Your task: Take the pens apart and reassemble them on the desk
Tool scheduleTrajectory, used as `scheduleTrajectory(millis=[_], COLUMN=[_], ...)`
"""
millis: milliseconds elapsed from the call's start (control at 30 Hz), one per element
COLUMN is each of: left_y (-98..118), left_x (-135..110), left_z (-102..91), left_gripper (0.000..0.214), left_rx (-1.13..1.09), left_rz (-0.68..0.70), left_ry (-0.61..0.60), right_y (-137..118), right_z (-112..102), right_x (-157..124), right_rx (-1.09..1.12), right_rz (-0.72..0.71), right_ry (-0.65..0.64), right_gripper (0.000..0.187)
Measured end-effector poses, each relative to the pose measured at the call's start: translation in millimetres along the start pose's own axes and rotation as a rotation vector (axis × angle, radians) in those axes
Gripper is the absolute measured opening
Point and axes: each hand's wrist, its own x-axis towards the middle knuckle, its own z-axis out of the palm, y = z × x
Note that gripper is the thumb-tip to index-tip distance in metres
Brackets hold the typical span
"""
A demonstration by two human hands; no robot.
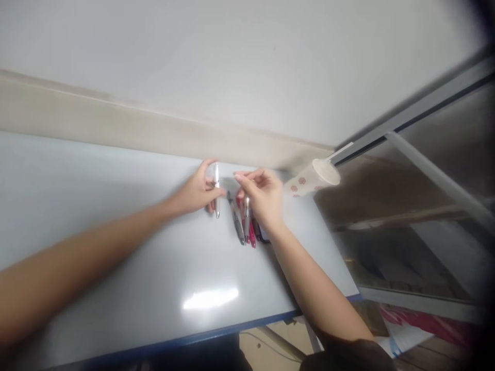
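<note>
A white and silver pen [217,200] stands nearly upright in view, gripped between the thumb and fingers of my left hand [203,189]. To its right, my right hand [263,193] hovers over a group of pens with thumb and fingertips drawn together; whether anything is between them I cannot make out. Below it lie a dark grey pen [236,224], a silver pen with a grey grip [246,221] and a red pen [252,238], side by side. A dark object [264,236] is partly hidden behind my right wrist.
A pale paper cup with red patterns [309,179] stands at the table's back right corner. The white table [135,288] has a blue front edge and meets a wall [193,77] at the back. A metal-framed glass panel [417,206] is on the right.
</note>
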Motion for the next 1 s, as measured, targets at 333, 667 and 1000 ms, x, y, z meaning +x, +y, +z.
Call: scheduleTrajectory(millis=[333,667,1000], left_y=[1.0,-1.8,22.3], left_x=[10.5,4.1,-7.8], left_z=[-1.6,1.2,1.5], left_gripper=[0.089,0.091,0.021], left_rx=[-0.055,0.120,0.713], left_rz=[-0.020,0.004,0.056], left_ry=[0.230,0.183,-0.025], right_y=[0.7,2.7,-7.3], right_z=[26.0,-2.9,-73.4], right_x=[10.7,26.7,-33.1], right_rx=[0.009,-0.412,-0.875], right_rz=[0.053,-0.114,-0.392], right_ry=[-0.089,-0.275,-0.264], right_gripper=[0.055,0.041,0.013])
